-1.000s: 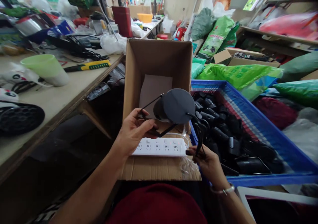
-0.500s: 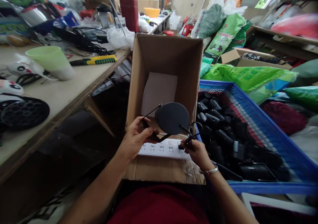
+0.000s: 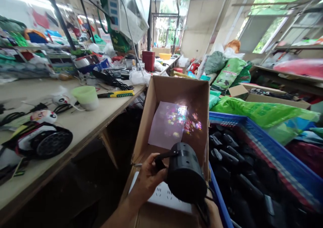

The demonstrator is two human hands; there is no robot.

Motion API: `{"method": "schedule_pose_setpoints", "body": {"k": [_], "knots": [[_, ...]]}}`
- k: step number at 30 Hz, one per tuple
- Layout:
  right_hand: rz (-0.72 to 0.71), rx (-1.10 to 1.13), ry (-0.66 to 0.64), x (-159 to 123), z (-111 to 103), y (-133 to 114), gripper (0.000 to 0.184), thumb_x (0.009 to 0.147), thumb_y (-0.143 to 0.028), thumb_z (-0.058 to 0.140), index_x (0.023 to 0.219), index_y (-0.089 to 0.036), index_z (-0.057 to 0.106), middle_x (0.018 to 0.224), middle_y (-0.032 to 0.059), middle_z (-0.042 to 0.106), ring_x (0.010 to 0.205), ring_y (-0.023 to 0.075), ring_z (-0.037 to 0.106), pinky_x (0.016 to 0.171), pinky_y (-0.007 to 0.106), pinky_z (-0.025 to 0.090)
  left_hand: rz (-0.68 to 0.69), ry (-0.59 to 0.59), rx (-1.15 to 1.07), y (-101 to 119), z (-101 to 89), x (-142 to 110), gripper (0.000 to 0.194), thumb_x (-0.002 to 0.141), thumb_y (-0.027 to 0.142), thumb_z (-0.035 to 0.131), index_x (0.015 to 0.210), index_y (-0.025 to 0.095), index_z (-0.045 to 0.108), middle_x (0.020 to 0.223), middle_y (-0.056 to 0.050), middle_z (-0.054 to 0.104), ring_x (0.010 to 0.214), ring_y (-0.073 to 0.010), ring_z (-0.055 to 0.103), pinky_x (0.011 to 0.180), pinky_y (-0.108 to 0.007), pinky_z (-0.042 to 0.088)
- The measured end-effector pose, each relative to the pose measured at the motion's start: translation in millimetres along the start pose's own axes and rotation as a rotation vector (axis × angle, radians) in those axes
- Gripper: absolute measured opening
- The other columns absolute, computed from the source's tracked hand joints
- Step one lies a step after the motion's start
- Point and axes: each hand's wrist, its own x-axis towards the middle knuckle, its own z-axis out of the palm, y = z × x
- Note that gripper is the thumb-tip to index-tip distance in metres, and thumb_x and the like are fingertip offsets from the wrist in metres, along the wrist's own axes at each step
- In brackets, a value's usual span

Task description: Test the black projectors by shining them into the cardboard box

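Inside the cardboard box (image 3: 178, 91), coloured spots (image 3: 191, 123) light the paper (image 3: 161, 130); left fingers (image 3: 153, 162) wrap a black lamp (image 3: 186, 174), right fingers (image 3: 214, 214) too hidden to tell.

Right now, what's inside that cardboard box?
A pale sheet lies in the cardboard box, dotted with coloured light. The black lamp in the left hand blocks the near part of the box, so anything lying there cannot be seen.
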Motion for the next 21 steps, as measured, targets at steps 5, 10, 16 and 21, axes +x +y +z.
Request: {"method": "schedule_pose_setpoints", "body": {"k": [5, 10, 16, 21], "knots": [[-0.088, -0.053, 0.023, 2, 5, 8, 0.027, 0.079, -0.025, 0.056, 0.101, -0.021, 0.071, 0.102, 0.0111, 0.073, 0.093, 0.0289, 0.069, 0.077, 0.034, 0.058, -0.004, 0.046, 0.051, 5, -8.6, -4, 0.029, 0.075, 0.032, 0.071, 0.099, 0.022, 0.057, 0.077, 0.001, 0.063, 0.067, -0.0118, 0.057, 0.062, -0.021, 0.044], [-0.167, -0.006, 0.065, 6, 5, 4, 0.025, 0.079, -0.023, 0.057, 0.1, -0.025, 0.07, 0.101, 0.0072, 0.073, 0.093, 0.0259, 0.069, 0.075, 0.029, 0.058, 0.015, 0.076, 0.039, 5, -15.2, -7, 0.031, 0.074, 0.031, 0.072, 0.098, 0.021, 0.057, 0.076, 0.001, 0.064, 0.066, -0.0126, 0.059, 0.06, -0.021, 0.045], [-0.117, -0.044, 0.034, 5, 5, 7, 0.02, 0.079, -0.023, 0.054, 0.088, -0.024, 0.072, 0.092, 0.0085, 0.075, 0.085, 0.0272, 0.071, 0.069, 0.029, 0.06, -0.025, 0.049, -0.001, 4, -16.2, -12, 0.03, 0.075, 0.031, 0.072, 0.097, 0.023, 0.054, 0.071, 0.004, 0.062, 0.063, -0.0121, 0.059, 0.057, -0.02, 0.046], [-0.082, -0.064, 0.004, 4, 4, 9, 0.019, 0.078, -0.026, 0.054, 0.079, -0.024, 0.073, 0.085, 0.0088, 0.076, 0.077, 0.027, 0.072, 0.065, 0.03, 0.06, -0.004, 0.064, -0.012, 5, -16.5, -15, 0.03, 0.074, 0.03, 0.073, 0.096, 0.021, 0.055, 0.072, 0.003, 0.061, 0.063, -0.0108, 0.058, 0.058, -0.019, 0.045]]}}
